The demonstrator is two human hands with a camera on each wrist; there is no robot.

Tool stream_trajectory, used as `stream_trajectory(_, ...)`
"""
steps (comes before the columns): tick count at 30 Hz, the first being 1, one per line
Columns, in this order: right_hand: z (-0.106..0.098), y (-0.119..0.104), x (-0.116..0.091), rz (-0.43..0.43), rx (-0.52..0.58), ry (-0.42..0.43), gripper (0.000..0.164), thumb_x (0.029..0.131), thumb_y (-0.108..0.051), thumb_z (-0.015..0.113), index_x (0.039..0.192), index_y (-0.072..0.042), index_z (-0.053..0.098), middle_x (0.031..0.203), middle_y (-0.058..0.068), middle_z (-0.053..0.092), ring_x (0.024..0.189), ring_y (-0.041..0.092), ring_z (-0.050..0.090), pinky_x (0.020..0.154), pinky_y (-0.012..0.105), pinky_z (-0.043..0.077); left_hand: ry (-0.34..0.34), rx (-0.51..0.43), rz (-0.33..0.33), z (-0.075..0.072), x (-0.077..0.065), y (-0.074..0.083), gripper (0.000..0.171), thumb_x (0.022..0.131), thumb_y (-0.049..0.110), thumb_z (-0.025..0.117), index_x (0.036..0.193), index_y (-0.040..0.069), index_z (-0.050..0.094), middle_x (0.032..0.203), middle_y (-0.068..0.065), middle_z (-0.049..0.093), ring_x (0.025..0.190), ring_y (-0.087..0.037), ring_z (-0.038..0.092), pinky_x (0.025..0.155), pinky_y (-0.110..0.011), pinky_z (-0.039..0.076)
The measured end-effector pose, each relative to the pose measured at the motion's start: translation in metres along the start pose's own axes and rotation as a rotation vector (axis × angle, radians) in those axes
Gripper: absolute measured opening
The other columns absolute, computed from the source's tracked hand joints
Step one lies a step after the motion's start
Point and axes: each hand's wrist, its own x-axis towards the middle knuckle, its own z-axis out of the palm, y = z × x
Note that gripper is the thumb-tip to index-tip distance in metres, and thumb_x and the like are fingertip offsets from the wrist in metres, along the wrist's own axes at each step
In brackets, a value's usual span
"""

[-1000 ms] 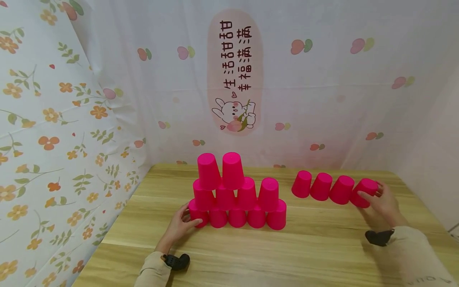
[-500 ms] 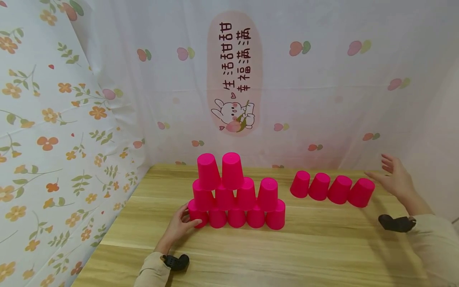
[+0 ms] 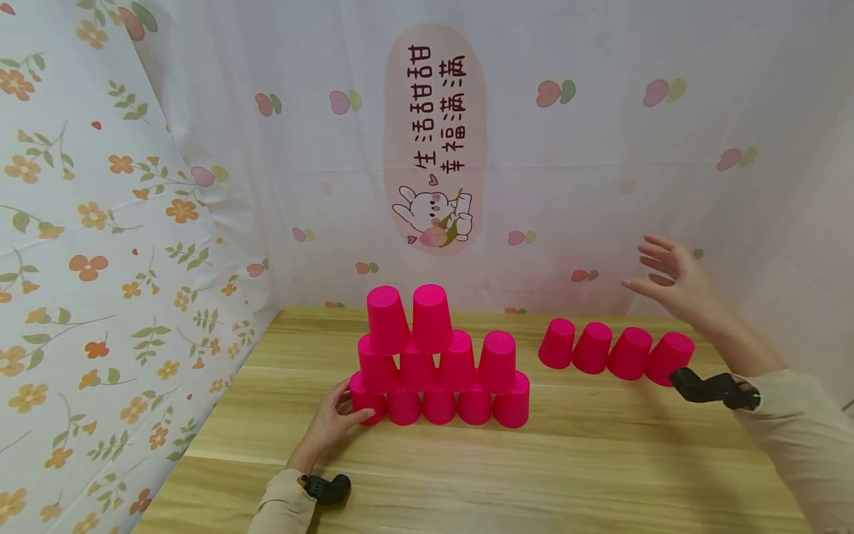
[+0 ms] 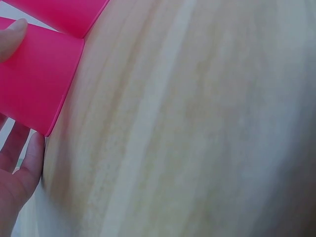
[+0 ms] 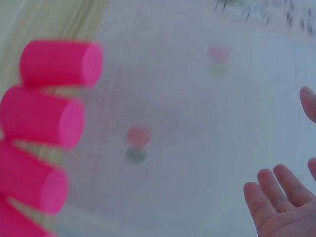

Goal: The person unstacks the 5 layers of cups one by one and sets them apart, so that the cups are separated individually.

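Note:
Pink upside-down cups form a stepped stack on the table, several in the bottom row, several in the middle row, and two on top, the right one a pink cup. My left hand holds the leftmost bottom cup, thumb on its near side and fingers around the far side. To the right, several more upside-down cups stand in a slanting row, among them a pink cup. My right hand hangs in the air above that row, fingers spread, holding nothing.
The wooden table ends against a white printed curtain at the back. A flowered cloth hangs on the left. Each wrist wears a black device, such as the left-wrist device.
My right hand let go of the rightmost cup in the row, drew off to the right, then rose and swung left above the row. My left hand stayed on its cup.

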Motion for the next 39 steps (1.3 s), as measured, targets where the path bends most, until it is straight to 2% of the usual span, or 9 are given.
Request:
stream_trajectory(5, 0.021, -0.032, 0.008, -0.1, 0.082, -0.023, 0.07, 0.081, -0.006, 0.063, 0.138, -0.017, 0.024, 0.135, 0.02, 0.033, 0.12, 0.033, 0.036, 0.088, 0.012, 0.037, 0.004, 0.006, -0.001, 0.0, 0.0, -0.001, 0.06, 0.073, 0.003, 0.071, 0.127, -0.001, 0.044, 0.119, -0.017, 0.049, 0.106, -0.033, 0.047, 0.093, -0.043, 0.039)
stream_trajectory(9, 0.04, -0.059, 0.012, -0.157, 0.131, -0.062, 0.069, 0.08, -0.005, 0.064, 0.136, -0.017, 0.026, 0.134, 0.017, 0.035, 0.12, 0.031, 0.037, 0.09, 0.014, 0.038, -0.005, -0.008, -0.006, 0.0, -0.005, 0.015, 0.059, 0.074, -0.002, 0.068, 0.127, -0.003, 0.042, 0.119, -0.019, 0.047, 0.106, -0.035, 0.046, 0.093, -0.046, 0.038)
stream_trajectory(12, 0.056, -0.078, 0.017, -0.218, 0.184, -0.1, 0.069, 0.079, -0.003, 0.064, 0.136, -0.013, 0.027, 0.134, 0.017, 0.036, 0.12, 0.031, 0.037, 0.096, 0.027, 0.036, -0.015, -0.015, -0.014, -0.001, -0.009, 0.028, 0.058, 0.074, -0.005, 0.067, 0.127, -0.006, 0.042, 0.12, -0.021, 0.046, 0.107, -0.038, 0.045, 0.094, -0.049, 0.036)
stream_trajectory(16, 0.078, -0.097, 0.022, -0.291, 0.263, -0.163, 0.068, 0.078, 0.0, 0.064, 0.135, -0.007, 0.027, 0.133, 0.019, 0.037, 0.121, 0.034, 0.035, 0.098, 0.045, 0.031, -0.013, -0.011, -0.023, -0.001, -0.009, 0.03, 0.058, 0.074, -0.004, 0.067, 0.126, -0.006, 0.042, 0.12, -0.022, 0.046, 0.108, -0.038, 0.044, 0.094, -0.049, 0.036)
stream_trajectory(18, 0.091, -0.104, 0.025, -0.315, 0.289, -0.19, 0.067, 0.078, -0.001, 0.065, 0.134, -0.004, 0.028, 0.132, 0.019, 0.038, 0.12, 0.034, 0.036, 0.098, 0.048, 0.03, -0.013, -0.008, -0.024, -0.001, -0.009, 0.031, 0.058, 0.074, -0.004, 0.067, 0.126, -0.006, 0.042, 0.12, -0.022, 0.046, 0.108, -0.038, 0.045, 0.094, -0.048, 0.036)
stream_trajectory(25, 0.134, -0.121, 0.03, -0.325, 0.379, -0.31, 0.067, 0.078, -0.003, 0.066, 0.133, -0.005, 0.029, 0.132, 0.016, 0.039, 0.12, 0.029, 0.038, 0.098, 0.046, 0.031, -0.016, -0.013, -0.02, -0.002, -0.008, 0.028, 0.058, 0.074, -0.004, 0.067, 0.126, -0.006, 0.041, 0.118, -0.021, 0.047, 0.107, -0.038, 0.045, 0.093, -0.048, 0.037)
stream_trajectory(29, 0.157, -0.127, 0.029, -0.316, 0.394, -0.37, 0.07, 0.077, -0.004, 0.067, 0.135, -0.008, 0.028, 0.135, 0.013, 0.036, 0.122, 0.026, 0.037, 0.098, 0.046, 0.032, -0.012, -0.019, -0.006, -0.002, -0.004, 0.015, 0.059, 0.074, -0.003, 0.068, 0.126, -0.005, 0.042, 0.118, -0.021, 0.048, 0.107, -0.037, 0.046, 0.092, -0.046, 0.038)
stream_trajectory(33, 0.176, -0.129, 0.026, -0.289, 0.374, -0.397, 0.073, 0.076, -0.006, 0.068, 0.136, -0.012, 0.027, 0.136, 0.012, 0.034, 0.122, 0.026, 0.034, 0.098, 0.046, 0.032, -0.009, -0.018, -0.011, -0.002, 0.001, 0.001, 0.06, 0.074, 0.0, 0.069, 0.127, -0.002, 0.042, 0.118, -0.018, 0.049, 0.107, -0.034, 0.047, 0.091, -0.042, 0.04)
stream_trajectory(39, 0.195, -0.123, 0.023, -0.268, 0.354, -0.391, 0.07, 0.076, -0.007, 0.068, 0.134, -0.008, 0.029, 0.127, 0.016, 0.042, 0.116, 0.03, 0.041, 0.092, 0.049, 0.038, -0.01, -0.021, 0.005, -0.001, 0.001, -0.002, 0.061, 0.073, 0.002, 0.071, 0.127, -0.001, 0.043, 0.117, -0.018, 0.05, 0.107, -0.034, 0.048, 0.09, -0.039, 0.042)
